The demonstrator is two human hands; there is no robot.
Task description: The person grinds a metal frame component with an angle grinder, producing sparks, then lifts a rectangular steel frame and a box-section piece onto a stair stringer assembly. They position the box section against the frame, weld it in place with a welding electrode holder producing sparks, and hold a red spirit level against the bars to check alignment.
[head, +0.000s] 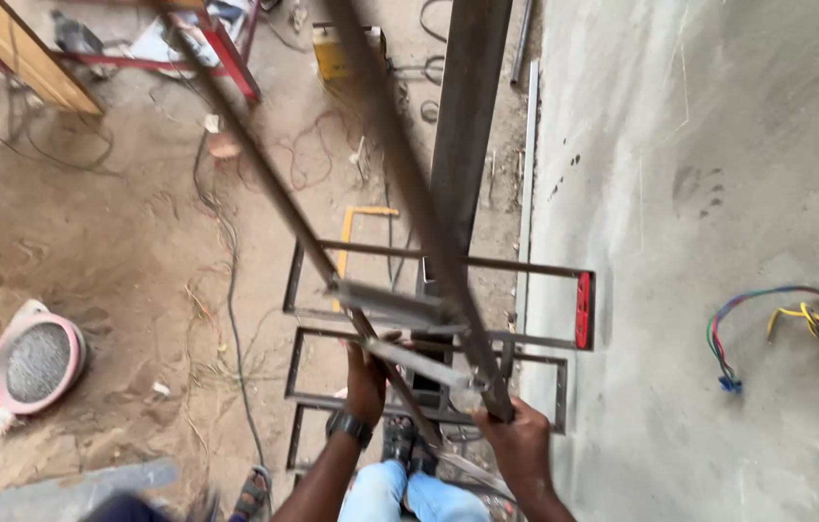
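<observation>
- Knees (407,493): at 6 o'clock, in pale blue jeans, with sandalled feet (400,440) just above them on a rung of the frame.
- Left hand (367,379): just left of centre at 6 o'clock, a dark watch (348,426) on the wrist; fingers closed around the left bar (264,169) near its lower end.
- Right hand (517,440): at 5 o'clock, closed around the lower end of the right bar (400,155).
- Bars: two thin dark steel lengths, running from the hands up toward 12 and 11 o'clock; both blurred, joined near the hands by short grey cross-pieces (395,309).
- Post (467,116): a broad dark steel upright behind the bars, from centre to 12 o'clock.
- Frame (429,333): welded steel rectangles stacked under the hands, at picture centre, standing against the wall.
- Level (582,309): red, upright on the frame's right edge, at 3 o'clock of the hands.
- Wall (699,193): grey plaster, filling the right side; coloured wires (776,314) hang out at 3 o'clock, yellow, green, red and blue.
- Bowl (35,362): pink-rimmed, holding grey grit, on the sandy floor at 9 o'clock.
- Another person's sandalled foot (253,493): at 7 o'clock, beside a dark blurred shape.
- Cables (230,280): dark and red, trailing over the floor from 7 toward 11 o'clock.
- Yellow box (337,53): on the floor at 12 o'clock.
- Red stand (226,58) and plank (23,48): farthest, at 11 o'clock.
</observation>
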